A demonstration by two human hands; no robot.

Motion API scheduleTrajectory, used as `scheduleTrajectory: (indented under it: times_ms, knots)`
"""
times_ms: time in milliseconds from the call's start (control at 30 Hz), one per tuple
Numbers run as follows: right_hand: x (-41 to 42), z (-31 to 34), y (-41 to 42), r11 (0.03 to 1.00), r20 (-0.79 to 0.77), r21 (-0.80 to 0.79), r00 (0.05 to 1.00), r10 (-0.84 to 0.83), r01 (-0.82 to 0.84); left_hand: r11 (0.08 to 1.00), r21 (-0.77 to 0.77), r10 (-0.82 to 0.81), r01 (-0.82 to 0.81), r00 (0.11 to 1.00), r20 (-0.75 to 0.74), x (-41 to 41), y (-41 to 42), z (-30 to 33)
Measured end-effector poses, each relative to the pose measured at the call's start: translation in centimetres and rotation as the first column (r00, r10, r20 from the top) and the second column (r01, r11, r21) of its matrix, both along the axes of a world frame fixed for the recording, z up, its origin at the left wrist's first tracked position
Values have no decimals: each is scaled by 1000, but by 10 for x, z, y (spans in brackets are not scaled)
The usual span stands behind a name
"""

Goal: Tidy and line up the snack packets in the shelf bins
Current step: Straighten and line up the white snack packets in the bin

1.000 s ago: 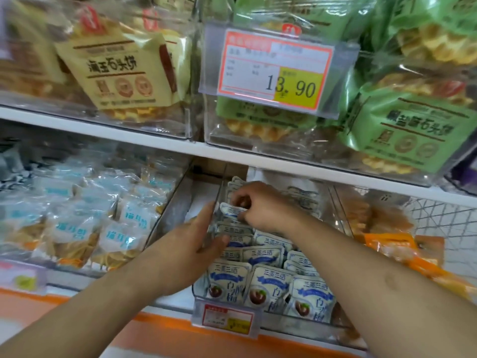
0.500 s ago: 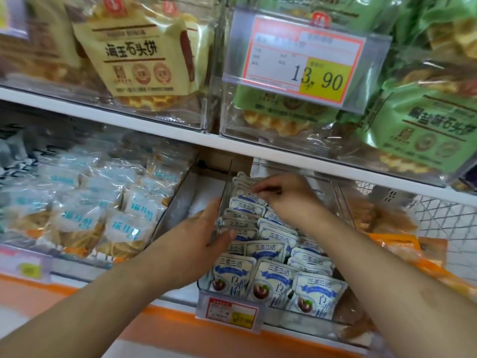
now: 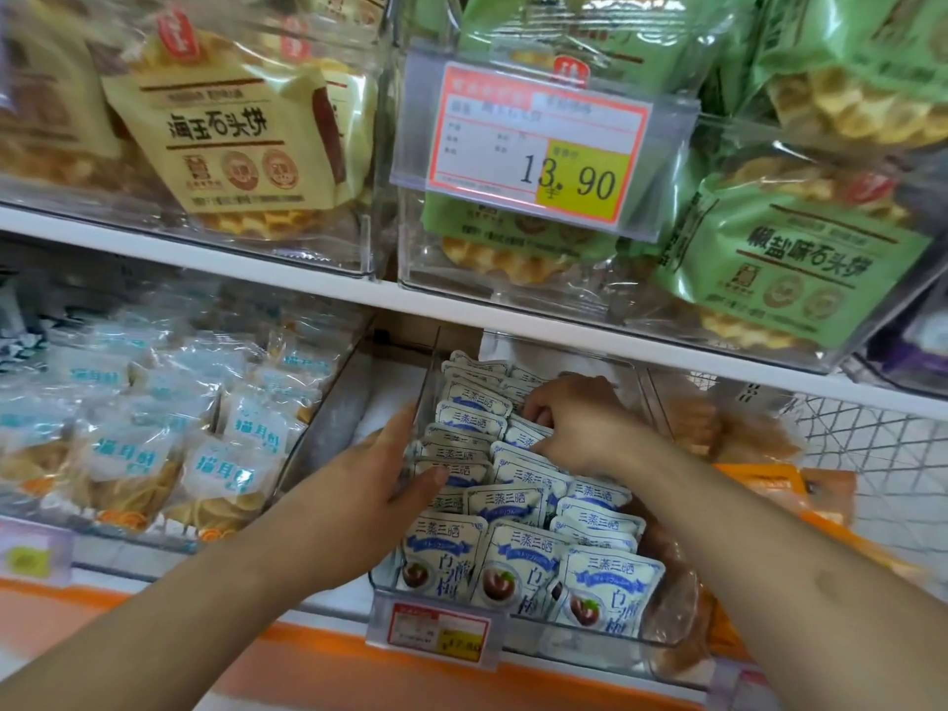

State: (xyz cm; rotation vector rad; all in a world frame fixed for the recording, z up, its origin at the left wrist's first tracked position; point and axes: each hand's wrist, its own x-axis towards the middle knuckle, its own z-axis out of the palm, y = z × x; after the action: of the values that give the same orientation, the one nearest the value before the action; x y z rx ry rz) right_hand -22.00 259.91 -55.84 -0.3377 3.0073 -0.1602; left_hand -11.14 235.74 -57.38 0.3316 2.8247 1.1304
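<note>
**Snack packets mid-sort in the clear bin**

Snack packets (image 3: 518, 567), white with blue print, stand in rows inside a clear bin (image 3: 590, 641) on the lower shelf, at about 6 o'clock in the view. A small price label (image 3: 436, 633) is clipped to the bin's front edge, nearest the camera.

At 8 o'clock from the packets, the left hand (image 3: 374, 474) lies against the bin's left wall, fingers straight along the outside and the thumb hooked over the wall, touching a packet in the left row. Farther in, at 12 o'clock from the front row, the right hand (image 3: 574, 428) reaches down among the middle packets with its fingers curled onto them; whether it pinches one or only presses them, I cannot tell.

At 9 o'clock, the neighbouring bin holds pale blue-labelled bags (image 3: 128, 454) of crisp snacks. At 3 o'clock lie orange packets (image 3: 779, 490), with a white wire basket (image 3: 872, 443) beyond them.

Farthest, on the upper shelf at 12 o'clock, a large price tag (image 3: 544, 151) reads 13.90. Yellow waffle bags (image 3: 231, 141) sit at its 9 o'clock, green waffle bags (image 3: 790, 259) at its 3 o'clock.
</note>
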Motion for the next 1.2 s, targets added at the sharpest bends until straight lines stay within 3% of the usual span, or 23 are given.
scheduleTrajectory:
  times_ms: [133, 300, 467, 667, 767, 900, 1000, 1133, 1200]
  knots:
    - [-3, 9, -2, 1000, 74, -13, 997, 25, -25, 1000, 6, -6, 6, 1000, 2, -1, 0, -3]
    - [-5, 9, -3, 986, 24, -164, 999, 45, -40, 1000, 18, -21, 22, 999, -26, -2, 1, -3]
    - [-13, 10, 1, 978, -176, -97, 971, 163, -182, 1000, -7, -17, 17, 999, -47, -2, 3, -4]
    - [-7, 2, 7, 962, -152, -35, 953, 263, -272, 1000, -14, -14, 13, 999, -50, -1, 2, -5]
    - [-2, 4, 8, 979, -110, -42, 975, 193, -198, 1000, 8, -24, 24, 999, -40, -2, 1, -7]
    - [5, 16, 12, 981, -4, -188, 999, 51, -51, 999, 0, -33, 33, 999, -21, -2, -1, -4]
    - [11, 20, 28, 975, -37, -222, 999, 12, -21, 1000, -10, -30, 30, 999, -16, -2, -1, -1]
    - [33, 21, 53, 996, -133, -72, 990, 51, -61, 987, -157, 29, -43, 996, -90, -1, 8, 6]
    - [45, 15, 60, 997, -143, 1, 987, 79, -80, 956, -286, 10, -73, 976, -217, -1, 13, 8]
